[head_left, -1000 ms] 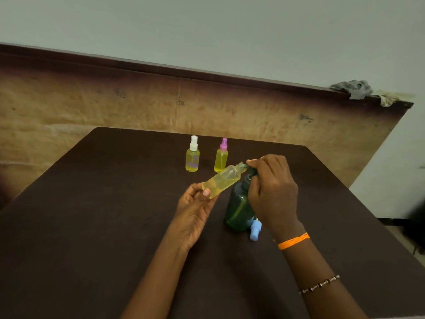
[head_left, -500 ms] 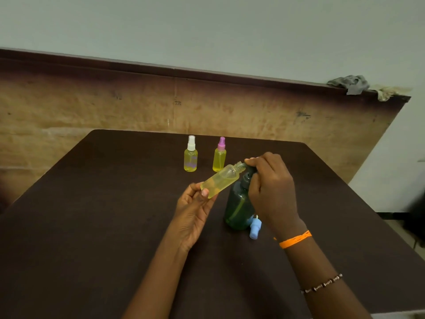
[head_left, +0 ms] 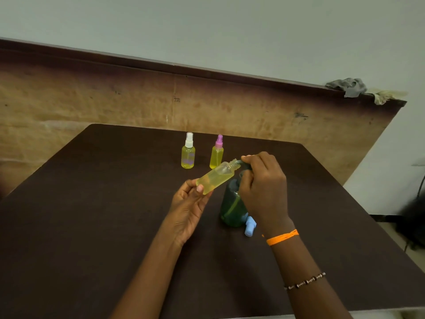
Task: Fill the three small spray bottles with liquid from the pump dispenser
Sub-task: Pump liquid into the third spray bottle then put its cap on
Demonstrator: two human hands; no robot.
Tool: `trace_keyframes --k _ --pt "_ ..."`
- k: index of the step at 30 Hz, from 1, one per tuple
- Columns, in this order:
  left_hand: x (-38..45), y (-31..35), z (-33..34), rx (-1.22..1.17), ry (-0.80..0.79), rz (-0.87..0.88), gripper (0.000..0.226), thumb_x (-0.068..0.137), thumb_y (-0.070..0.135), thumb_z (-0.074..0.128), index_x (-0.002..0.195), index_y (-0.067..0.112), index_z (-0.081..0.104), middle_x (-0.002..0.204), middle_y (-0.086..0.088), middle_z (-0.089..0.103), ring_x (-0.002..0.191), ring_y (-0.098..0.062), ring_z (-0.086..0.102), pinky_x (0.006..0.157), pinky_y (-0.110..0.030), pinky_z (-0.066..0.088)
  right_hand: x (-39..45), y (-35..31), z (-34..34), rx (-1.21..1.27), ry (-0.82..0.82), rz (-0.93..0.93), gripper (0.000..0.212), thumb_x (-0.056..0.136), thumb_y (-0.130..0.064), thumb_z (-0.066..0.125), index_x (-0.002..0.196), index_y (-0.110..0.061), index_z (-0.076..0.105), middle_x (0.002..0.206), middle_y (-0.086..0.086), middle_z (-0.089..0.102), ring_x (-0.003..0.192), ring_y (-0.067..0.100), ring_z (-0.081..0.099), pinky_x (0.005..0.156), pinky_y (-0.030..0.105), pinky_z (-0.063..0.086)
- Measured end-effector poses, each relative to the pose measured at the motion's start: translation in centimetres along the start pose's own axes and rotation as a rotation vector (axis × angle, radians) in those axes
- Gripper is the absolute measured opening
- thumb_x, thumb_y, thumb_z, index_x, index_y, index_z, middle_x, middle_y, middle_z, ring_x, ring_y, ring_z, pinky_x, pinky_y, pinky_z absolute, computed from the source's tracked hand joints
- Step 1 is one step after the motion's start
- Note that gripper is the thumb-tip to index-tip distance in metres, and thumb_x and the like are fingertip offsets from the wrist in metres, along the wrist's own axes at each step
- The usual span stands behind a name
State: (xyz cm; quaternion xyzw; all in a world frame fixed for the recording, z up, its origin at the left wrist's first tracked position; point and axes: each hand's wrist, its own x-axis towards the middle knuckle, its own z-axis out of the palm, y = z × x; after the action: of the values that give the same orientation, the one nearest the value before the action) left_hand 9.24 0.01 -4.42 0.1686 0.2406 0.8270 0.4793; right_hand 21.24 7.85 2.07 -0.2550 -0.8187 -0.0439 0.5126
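My left hand point(head_left: 188, 208) holds an uncapped small bottle point(head_left: 216, 177) of yellow liquid, tilted with its open neck up against the pump spout. My right hand point(head_left: 264, 192) is closed over the pump head of the dark green dispenser point(head_left: 231, 210), which stands on the table. A blue spray cap point(head_left: 250, 226) lies on the table at the dispenser's base. Two capped spray bottles with yellow liquid stand upright farther back: one with a white top point(head_left: 188, 151), one with a pink top point(head_left: 216, 153).
The dark brown table point(head_left: 92, 215) ends at a brown board point(head_left: 92, 100) behind it. Its right edge drops off to the floor. Rags point(head_left: 347, 87) sit on the board's top right corner.
Both hands, the tilted bottle and the dispenser keep the same pose. Only the camera has shifted slightly.
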Motion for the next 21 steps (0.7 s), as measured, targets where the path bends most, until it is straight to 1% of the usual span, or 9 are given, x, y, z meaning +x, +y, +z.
trace_keyframes --k 2,3,6,7,9,12,15,17,21 --pt "0.0 0.0 0.1 0.001 -0.005 0.002 0.077 0.022 0.028 0.096 0.082 0.007 0.053 0.084 -0.006 0.072 0.083 -0.013 0.071 0.068 -0.019 0.055 0.2 -0.3 -0.2 0.000 -0.001 0.022 0.033 0.079 -0.009 0.036 0.086 0.004 0.066 0.081 0.013 0.060 0.076 0.027 0.058 0.062 0.035 0.051" --pt "0.0 0.1 0.1 0.001 -0.005 0.003 0.077 0.022 0.028 0.096 0.082 0.007 0.053 0.084 -0.006 0.073 0.083 -0.013 0.071 0.068 -0.019 0.055 -0.2 -0.4 0.0 0.007 0.014 0.034 0.034 0.079 -0.008 0.036 0.089 0.004 0.066 0.084 0.014 0.060 0.079 0.027 0.058 0.066 0.036 0.051" --pt "0.1 0.1 0.0 0.012 0.000 -0.010 0.077 0.024 0.027 0.096 0.084 0.007 0.053 0.085 -0.007 0.073 0.085 -0.014 0.071 0.069 -0.020 0.055 -2.0 -0.4 1.1 0.042 0.090 0.041 0.036 0.078 0.001 0.040 0.103 0.009 0.065 0.098 0.020 0.062 0.096 0.028 0.058 0.087 0.029 0.049" --pt "0.1 0.0 0.0 0.018 -0.004 -0.015 0.078 0.024 0.028 0.096 0.085 0.006 0.053 0.086 -0.007 0.073 0.086 -0.015 0.070 0.069 -0.020 0.055 -2.3 -0.2 1.3 0.050 0.093 0.043 0.037 0.077 0.003 0.040 0.105 0.009 0.064 0.100 0.021 0.062 0.098 0.029 0.058 0.090 0.028 0.047" --pt "0.1 0.0 0.0 0.022 -0.006 -0.013 0.079 0.024 0.028 0.096 0.086 0.006 0.052 0.087 -0.008 0.073 0.086 -0.015 0.070 0.070 -0.019 0.055 -2.3 -0.1 1.3 0.057 0.062 0.045 0.036 0.077 0.000 0.042 0.104 0.009 0.064 0.097 0.020 0.062 0.096 0.029 0.059 0.087 0.027 0.047" --pt "0.1 0.0 0.0 0.017 0.005 -0.009 0.080 0.022 0.029 0.096 0.085 0.006 0.053 0.084 -0.007 0.073 0.083 -0.014 0.071 0.068 -0.019 0.055 -1.5 -0.6 0.3 0.021 -0.006 0.048 0.033 0.079 -0.012 0.045 0.100 0.005 0.064 0.091 0.013 0.059 0.085 0.024 0.057 0.074 0.021 0.042" --pt "0.0 0.0 0.0 0.014 -0.001 -0.004 0.080 0.022 0.029 0.096 0.085 0.007 0.053 0.084 -0.006 0.073 0.082 -0.013 0.070 0.068 -0.019 0.055 -0.5 -0.8 -0.6 -0.029 -0.036 0.047 0.033 0.082 -0.023 0.044 0.093 0.000 0.065 0.084 0.008 0.057 0.078 0.021 0.054 0.063 0.025 0.043" --pt "0.1 0.1 -0.1 0.009 -0.005 0.000 0.079 0.024 0.029 0.096 0.086 0.007 0.052 0.085 -0.007 0.073 0.083 -0.013 0.070 0.069 -0.019 0.055 -0.5 -0.8 -0.6 -0.031 -0.029 0.045 0.033 0.081 -0.021 0.044 0.094 0.000 0.066 0.086 0.008 0.057 0.080 0.021 0.054 0.063 0.028 0.046" --pt "0.2 -0.1 -0.1 0.002 -0.011 -0.004 0.078 0.025 0.027 0.096 0.085 0.007 0.052 0.086 -0.007 0.073 0.085 -0.015 0.070 0.070 -0.020 0.055 -2.3 0.0 0.8 0.011 0.055 0.020 0.038 0.077 -0.003 0.044 0.108 0.008 0.063 0.101 0.019 0.061 0.097 0.027 0.057 0.086 0.027 0.047"
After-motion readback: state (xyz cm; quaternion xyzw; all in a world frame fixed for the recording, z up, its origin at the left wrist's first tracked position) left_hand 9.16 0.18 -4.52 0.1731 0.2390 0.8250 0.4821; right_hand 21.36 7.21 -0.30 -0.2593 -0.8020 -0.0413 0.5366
